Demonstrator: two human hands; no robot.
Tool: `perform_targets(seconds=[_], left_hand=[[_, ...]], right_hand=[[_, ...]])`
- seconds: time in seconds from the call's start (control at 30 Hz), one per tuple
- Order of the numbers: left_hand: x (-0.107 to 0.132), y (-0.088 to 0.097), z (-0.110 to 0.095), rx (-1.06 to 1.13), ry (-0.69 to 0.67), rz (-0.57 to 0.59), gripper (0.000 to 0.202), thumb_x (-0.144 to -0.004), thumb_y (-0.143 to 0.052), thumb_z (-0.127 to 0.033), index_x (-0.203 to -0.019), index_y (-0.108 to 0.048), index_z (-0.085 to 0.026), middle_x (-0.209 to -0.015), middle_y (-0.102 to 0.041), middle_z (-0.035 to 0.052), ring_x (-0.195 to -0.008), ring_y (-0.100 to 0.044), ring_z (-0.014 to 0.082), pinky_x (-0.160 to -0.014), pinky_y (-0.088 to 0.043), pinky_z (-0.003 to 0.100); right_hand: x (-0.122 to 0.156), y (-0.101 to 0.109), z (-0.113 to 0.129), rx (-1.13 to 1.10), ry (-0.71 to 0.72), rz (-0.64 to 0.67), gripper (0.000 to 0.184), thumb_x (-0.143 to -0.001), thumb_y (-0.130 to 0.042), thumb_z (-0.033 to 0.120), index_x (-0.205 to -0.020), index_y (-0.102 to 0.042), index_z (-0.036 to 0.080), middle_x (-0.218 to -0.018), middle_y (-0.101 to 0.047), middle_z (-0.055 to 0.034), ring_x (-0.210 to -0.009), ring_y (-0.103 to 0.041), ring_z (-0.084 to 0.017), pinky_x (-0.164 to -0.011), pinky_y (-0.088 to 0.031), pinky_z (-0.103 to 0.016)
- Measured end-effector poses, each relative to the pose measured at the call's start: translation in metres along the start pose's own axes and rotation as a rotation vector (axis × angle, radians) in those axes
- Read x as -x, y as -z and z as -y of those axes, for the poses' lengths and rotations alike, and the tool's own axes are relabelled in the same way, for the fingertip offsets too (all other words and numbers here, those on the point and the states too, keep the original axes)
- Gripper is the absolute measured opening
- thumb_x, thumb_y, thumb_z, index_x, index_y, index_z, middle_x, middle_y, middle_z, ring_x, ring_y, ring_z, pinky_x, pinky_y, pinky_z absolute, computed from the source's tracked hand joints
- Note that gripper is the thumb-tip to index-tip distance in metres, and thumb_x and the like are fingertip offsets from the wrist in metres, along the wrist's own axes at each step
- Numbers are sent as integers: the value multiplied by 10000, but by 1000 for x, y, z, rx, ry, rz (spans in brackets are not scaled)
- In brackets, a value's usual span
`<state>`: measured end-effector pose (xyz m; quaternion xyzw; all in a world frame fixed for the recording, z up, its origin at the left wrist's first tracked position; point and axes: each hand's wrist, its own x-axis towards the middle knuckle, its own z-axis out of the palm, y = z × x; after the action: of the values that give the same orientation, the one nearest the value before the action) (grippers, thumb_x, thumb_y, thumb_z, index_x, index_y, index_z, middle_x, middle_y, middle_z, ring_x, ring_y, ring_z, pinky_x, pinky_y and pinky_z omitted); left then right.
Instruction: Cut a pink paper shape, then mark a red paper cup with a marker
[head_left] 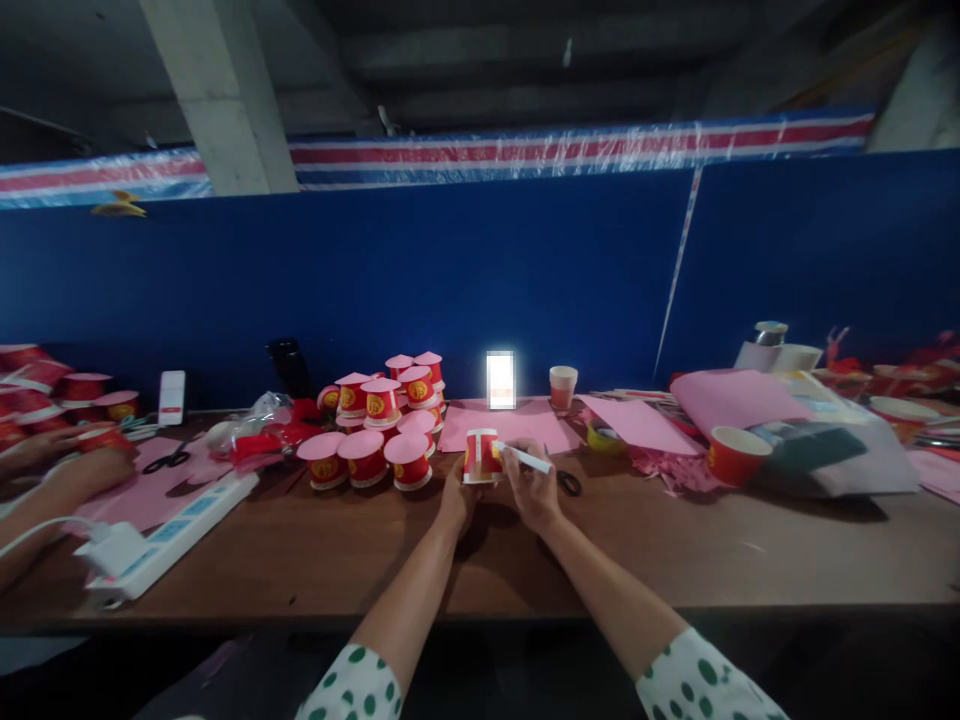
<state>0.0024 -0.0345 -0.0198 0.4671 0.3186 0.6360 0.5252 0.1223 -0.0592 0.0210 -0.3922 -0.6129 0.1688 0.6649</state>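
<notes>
My left hand (455,497) is closed around a red paper cup (481,455) with a gold emblem, held upside down just above the wooden table (360,545). Beside it, my right hand (531,487) grips a white glue stick (525,458), and the stick's tip touches the cup's side. Left of my hands stands a pile of red cups with pink paper lids (379,425). Pink paper sheets (517,428) lie just behind the cup.
A white power strip (161,535) lies at the left, with black scissors (166,461) beyond it. Another person's hands (67,465) hold a red cup at the far left. An open red cup (736,455), a bright phone screen (500,380) and more pink paper (724,395) sit behind and to the right.
</notes>
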Motion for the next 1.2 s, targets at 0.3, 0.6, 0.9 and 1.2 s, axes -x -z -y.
perform_targets(seconds=[0.3,0.6,0.9,1.2], left_hand=[[2,-3,-3,18,22,-16,408,-644,-670,-375,-982,-580,-165,-649,-619,2,-492,-516,102,-482,-382,218],[0,-1,-1,17,15,0,394,-641,-673,-382,-956,-598,-157,-648,-622,13,-480,-502,95,-475,-375,210],[1,-2,-2,29,35,-25,400,-619,-683,-369,-949,-590,-164,-659,-620,12,-500,-522,101,-507,-405,228],[1,0,-1,28,40,-9,391,-616,-691,-370,-939,-607,-166,-621,-621,6,-480,-516,103,-483,-387,223]], right_hand=[[-1,0,-4,24,11,15,186,-834,-509,323,-834,-597,159,-736,-634,-31,-584,-564,-126,-543,-459,-228],[1,2,0,36,37,28,132,-808,-529,290,-785,-592,176,-679,-605,-12,-584,-548,-133,-550,-449,-234],[1,-1,0,0,8,-1,135,-834,-495,286,-831,-566,172,-711,-607,-14,-534,-546,-111,-494,-455,-216],[1,0,-5,32,11,25,144,-821,-510,290,-849,-587,172,-728,-622,-27,-582,-553,-130,-531,-462,-233]])
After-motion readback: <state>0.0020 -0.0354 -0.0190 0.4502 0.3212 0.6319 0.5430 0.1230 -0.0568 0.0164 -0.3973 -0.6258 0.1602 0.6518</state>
